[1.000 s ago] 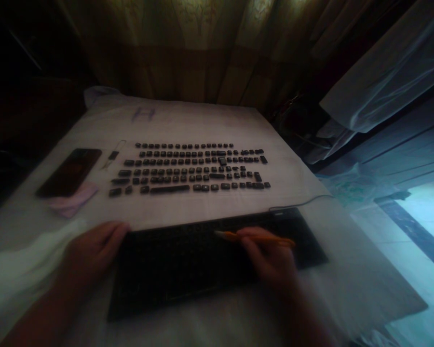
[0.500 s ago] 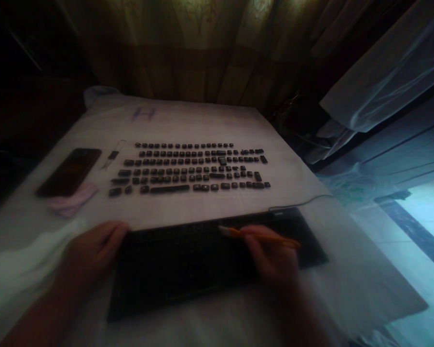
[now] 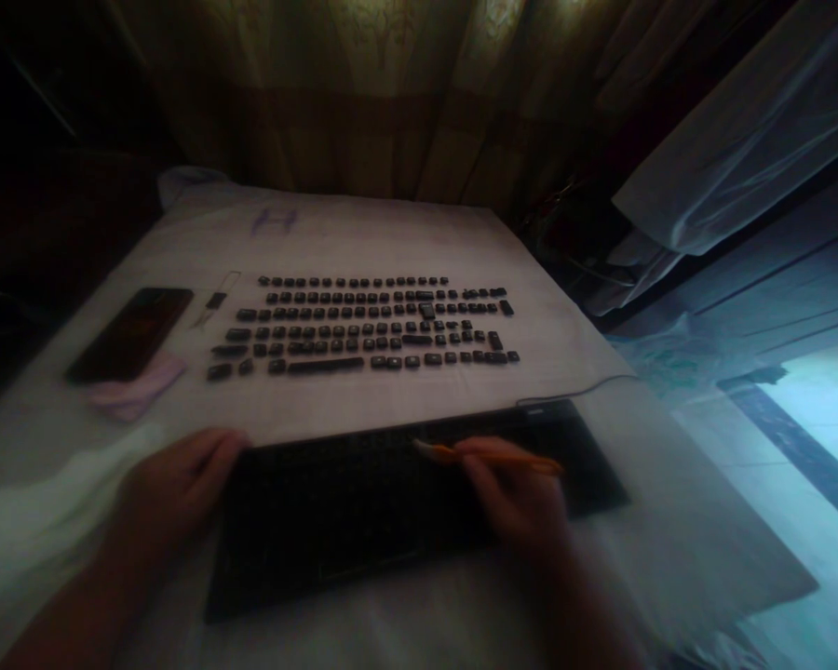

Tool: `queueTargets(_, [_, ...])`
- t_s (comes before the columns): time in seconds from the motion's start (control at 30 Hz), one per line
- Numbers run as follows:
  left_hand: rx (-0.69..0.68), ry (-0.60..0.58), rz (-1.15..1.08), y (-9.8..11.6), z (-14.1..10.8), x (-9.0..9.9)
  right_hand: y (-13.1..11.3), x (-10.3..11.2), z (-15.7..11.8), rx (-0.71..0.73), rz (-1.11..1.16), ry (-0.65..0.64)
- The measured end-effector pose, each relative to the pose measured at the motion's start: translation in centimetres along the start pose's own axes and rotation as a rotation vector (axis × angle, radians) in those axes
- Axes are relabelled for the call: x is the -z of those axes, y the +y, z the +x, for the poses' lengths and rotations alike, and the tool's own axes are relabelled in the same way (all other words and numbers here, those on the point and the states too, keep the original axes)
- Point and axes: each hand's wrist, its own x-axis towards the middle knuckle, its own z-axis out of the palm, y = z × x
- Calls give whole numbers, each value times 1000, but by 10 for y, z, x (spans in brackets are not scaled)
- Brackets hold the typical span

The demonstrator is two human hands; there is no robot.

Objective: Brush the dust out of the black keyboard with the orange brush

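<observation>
A black keyboard base (image 3: pixel 349 516), stripped of its keycaps, lies tilted slightly across the near part of the table. My left hand (image 3: pixel 178 479) is closed at its upper left corner, thumb along the edge; the fingertips underneath are hidden. Between the thumb and fingers of my right hand (image 3: pixel 517 493) is a small brush (image 3: pixel 489 456) with an orange handle and pale bristles. The bristles point left and are over the upper middle of the keyboard base. Beyond it, loose black keycaps (image 3: pixel 349 312) lie in several rows, laid out like a keyboard.
A dark phone (image 3: pixel 132 335) rests at the left on a pink cloth (image 3: pixel 136 389). Beside it is a wire keycap puller (image 3: pixel 216 300). White cloth (image 3: pixel 56 521) is bunched near my left forearm. The keyboard's cable (image 3: pixel 587 386) runs off right. A curtain (image 3: pixel 391 121) hangs behind the table.
My right hand and the brush have shifted a little to the left over the keyboard base. My left hand stays at the same corner.
</observation>
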Motion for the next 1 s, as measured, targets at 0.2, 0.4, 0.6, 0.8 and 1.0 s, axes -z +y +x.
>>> queueTargets(0.2, [16, -12, -8, 1, 0, 0, -2, 1, -1, -9, 30, 46])
queueTargets(0.4, [-2, -19, 1, -3, 0, -2, 1, 3, -3, -28, -15, 134])
queueTargets(0.6, [1, -9, -4, 0, 1, -1, -2, 3, 2, 77, -36, 111])
queueTargets(0.8, [3, 7, -23, 3, 1, 0, -2, 0, 3, 119, -50, 83])
queueTargets(1.0, [-5, -15, -19, -1, 0, 0, -3, -1, 2, 105, -32, 52])
